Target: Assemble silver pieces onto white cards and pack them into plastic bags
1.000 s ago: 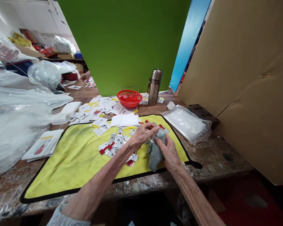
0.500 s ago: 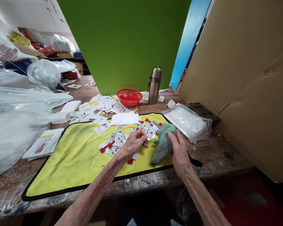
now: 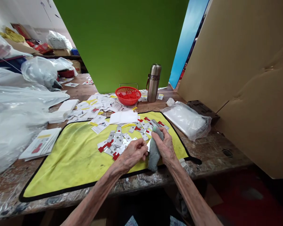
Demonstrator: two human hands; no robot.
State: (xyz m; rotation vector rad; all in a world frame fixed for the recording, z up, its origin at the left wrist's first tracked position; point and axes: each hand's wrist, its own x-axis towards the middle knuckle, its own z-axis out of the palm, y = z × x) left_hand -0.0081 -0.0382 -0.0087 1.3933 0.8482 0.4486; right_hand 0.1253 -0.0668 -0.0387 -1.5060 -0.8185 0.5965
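Observation:
My right hand (image 3: pixel 164 146) is closed round a grey-green cloth (image 3: pixel 153 153) near the front right of the yellow mat (image 3: pixel 70 158). Pressed against the cloth's left side is a small silver metal piece (image 3: pixel 149 145), pinched in the fingers of my left hand (image 3: pixel 132 153). Both hands meet over the mat's front edge. Just behind them lies a scatter of several small silver and red pieces (image 3: pixel 119 140) on the mat.
A red basket (image 3: pixel 128 95) and a steel flask (image 3: pixel 153 83) stand behind the mat by a green board. White cards (image 3: pixel 97 106) litter the table. Plastic bags (image 3: pixel 16 116) fill the left, a clear packet (image 3: pixel 187 119) lies right, cardboard (image 3: pixel 247 78) walls the right side.
My right hand carried the cloth out to the right, then brought it back to the left hand. My left hand drew toward me and now holds a silver piece against the cloth.

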